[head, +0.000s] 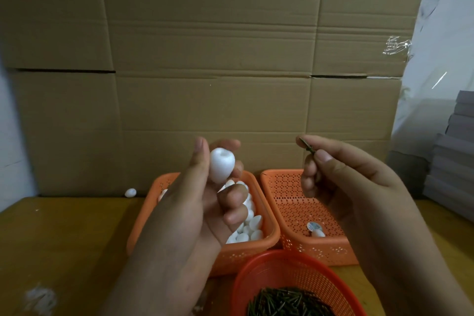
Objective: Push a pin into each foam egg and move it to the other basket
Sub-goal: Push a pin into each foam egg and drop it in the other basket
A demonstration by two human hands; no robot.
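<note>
Head view looks down over a yellowish bench [64,238] backed by a big sheet of cardboard [205,59]. Far left, a stray foam egg [130,192] lies on the bench against the cardboard, well apart from everything else. Next, the left hand [195,202] is raised above the left basket [256,244], thumb and curled fingers gripping a foam egg [222,165] held upright; it is plain white, matte, with a small dimple in its upper end. The egg sits at the fingertips, thumb on its left side, fingers wrapped behind and below. Under that hand, the left basket, orange and perforated, is heaped with more white eggs [250,228].

Just beside it stands the right basket [295,213], the same orange kind, with one egg [318,233] near its front wall beside a round sticker [314,226]. Above it the right hand [354,182] pinches a dark pin [307,147] between thumb and forefinger, the other fingers curled in. Pin and held egg are apart, at about the same height. Nearest the camera, a round orange basket [256,277] holds a pile of dark pins [287,303].
</note>
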